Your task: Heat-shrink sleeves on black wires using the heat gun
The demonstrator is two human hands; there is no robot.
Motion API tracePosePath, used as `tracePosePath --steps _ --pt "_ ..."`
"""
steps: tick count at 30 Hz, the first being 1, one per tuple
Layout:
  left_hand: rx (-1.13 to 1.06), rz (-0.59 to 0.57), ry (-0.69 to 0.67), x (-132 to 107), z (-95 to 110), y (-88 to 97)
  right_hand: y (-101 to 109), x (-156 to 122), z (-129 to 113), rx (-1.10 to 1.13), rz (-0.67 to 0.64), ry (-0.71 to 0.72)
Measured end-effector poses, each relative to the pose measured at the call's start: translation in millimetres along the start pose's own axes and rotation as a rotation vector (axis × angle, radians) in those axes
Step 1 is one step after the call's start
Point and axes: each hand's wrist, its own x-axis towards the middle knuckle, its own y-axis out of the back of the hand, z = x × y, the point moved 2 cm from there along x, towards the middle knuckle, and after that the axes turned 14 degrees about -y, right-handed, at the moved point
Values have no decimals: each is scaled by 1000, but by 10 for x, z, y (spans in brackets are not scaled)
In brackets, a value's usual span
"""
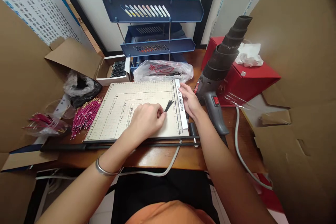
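Observation:
My left hand [147,119] is closed in a pinch on a small bundle of short, thin black tubes or wires [169,105]. It is over the cream gridded board of a paper cutter [147,92], with the bundle's free ends pointing to the cutter's right edge. Along that edge runs a white strip [181,108] printed "Paper Cutter". My right hand [191,100] lies against the strip's outer side, fingers stretched out and fingertips touching near its far end. Whether anything is under its palm is hidden. The cutter's black handle [193,131] is beside the right wrist.
A grey heat gun [214,77] stands on the right, before a red box [252,77]. Pink-sleeved wires [85,113] are heaped on the left. Behind the cutter are a plastic bag [162,71], a box of black wires [106,70] and a blue rack [154,10].

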Motion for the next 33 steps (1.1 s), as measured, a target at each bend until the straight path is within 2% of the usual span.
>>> tracePosePath --steps 5,10,14,18,21,26,33 --pt "-18 50 62 -34 -5 -73 9 4 2 -21 -5 5" --pt "-40 93 67 -85 -46 -123 11 1 4 -26 -7 -1" --pt "-146 89 -35 -186 -102 -79 2 -6 2 -53 -23 10" --pt "-292 23 -205 -304 -304 -8 -9 -17 -7 -122 -46 39" --pt "-351 -19 -281 -348 -463 -7 -3 -6 2 -267 -27 51" --pt "-379 36 -306 -304 -538 -96 42 49 44 -476 -1 120" --pt "-364 114 -281 -288 -484 -150 62 45 61 -527 -23 156"
